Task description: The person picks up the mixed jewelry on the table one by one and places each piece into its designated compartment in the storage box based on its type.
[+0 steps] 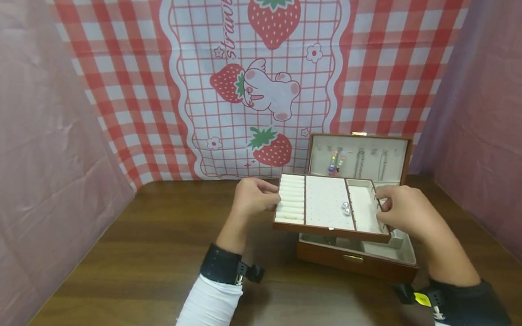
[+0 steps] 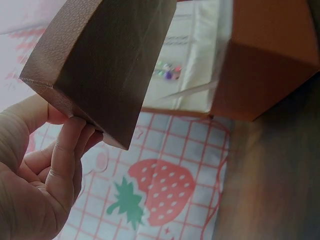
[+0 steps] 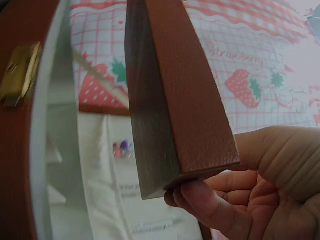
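Observation:
A jewelry tray (image 1: 324,203) with brown sides is held up over the front of an open jewelry box (image 1: 327,256). My left hand (image 1: 251,197) pinches the tray's left end, thumb and fingers at its wall, as the left wrist view shows. At the opposite end, my right hand (image 1: 405,206) grips the wall near the divided compartment. Ring rolls (image 1: 291,198) line the tray's left part. Two shiny round earrings (image 1: 345,208) sit in its pale middle panel. Seen from the right wrist, the tray (image 3: 192,110) is tilted on edge, apart from the box.
The raised lid (image 1: 395,160) stands behind the tray, with a colorful beaded bracelet (image 1: 334,160) and silver chains (image 1: 359,163) hanging inside. Box compartments (image 1: 380,248) show below the tray. A strawberry-print cloth (image 1: 257,82) hangs behind the wooden table (image 1: 154,261).

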{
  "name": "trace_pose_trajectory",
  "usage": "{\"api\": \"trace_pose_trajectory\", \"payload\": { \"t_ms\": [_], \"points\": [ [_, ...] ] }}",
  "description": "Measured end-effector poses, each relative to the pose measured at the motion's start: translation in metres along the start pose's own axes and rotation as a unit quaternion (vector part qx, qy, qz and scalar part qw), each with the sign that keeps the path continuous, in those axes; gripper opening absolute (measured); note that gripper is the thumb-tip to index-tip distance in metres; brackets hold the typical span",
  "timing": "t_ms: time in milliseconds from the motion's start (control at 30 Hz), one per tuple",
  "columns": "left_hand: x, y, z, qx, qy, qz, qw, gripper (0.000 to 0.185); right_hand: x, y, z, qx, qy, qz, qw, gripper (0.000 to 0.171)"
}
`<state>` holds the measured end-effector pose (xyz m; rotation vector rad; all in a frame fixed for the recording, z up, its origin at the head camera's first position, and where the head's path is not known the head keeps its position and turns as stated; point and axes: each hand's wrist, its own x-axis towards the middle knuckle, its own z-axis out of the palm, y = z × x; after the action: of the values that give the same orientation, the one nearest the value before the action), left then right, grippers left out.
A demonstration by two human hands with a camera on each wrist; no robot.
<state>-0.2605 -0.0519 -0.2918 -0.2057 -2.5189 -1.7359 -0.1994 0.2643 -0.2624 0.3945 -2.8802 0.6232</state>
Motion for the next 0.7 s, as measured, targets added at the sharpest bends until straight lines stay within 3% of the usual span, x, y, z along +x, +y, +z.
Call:
{"api": "trace_pose_trajectory", "payload": {
  "t_ms": [233,700],
  "points": [
    [0.002,0.0,0.023,0.014,-0.011,0.015,0.9997,0.014,-0.01,0.021,-0.005,-0.013,0.018,-0.001,1.0,0.041],
    [0.007,0.003,0.052,0.047,-0.032,0.033,0.9978,0.012,-0.018,0.051,-0.004,-0.028,0.008,0.016,0.999,0.038]
  ]
}}
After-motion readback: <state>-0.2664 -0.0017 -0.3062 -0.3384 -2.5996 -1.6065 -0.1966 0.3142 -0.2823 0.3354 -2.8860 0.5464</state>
